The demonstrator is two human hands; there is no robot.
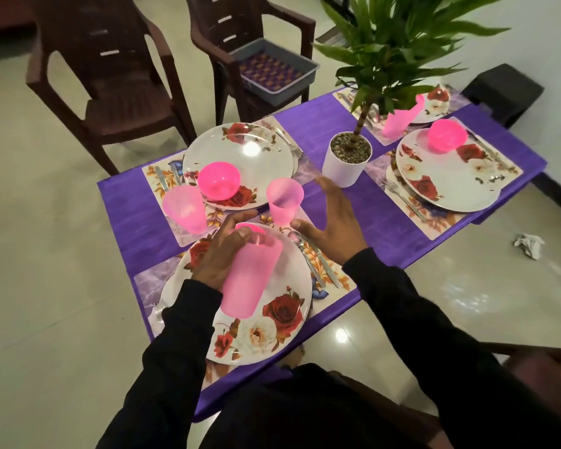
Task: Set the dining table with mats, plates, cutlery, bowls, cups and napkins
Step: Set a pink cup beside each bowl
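Cups: left hand (222,252) grips a pink cup (248,280) over the near plate (272,319), right hand (332,218) released beside the standing cup (284,201); seat it upright beyond the plate, clear of cutlery.

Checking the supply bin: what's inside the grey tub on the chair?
The grey tub on the chair shows a purple-and-gold patterned layer; anything beneath is hidden.

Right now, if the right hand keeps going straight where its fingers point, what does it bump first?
Probably the white plant pot. The open right hand points toward it, though it is unclear how high the hand is.
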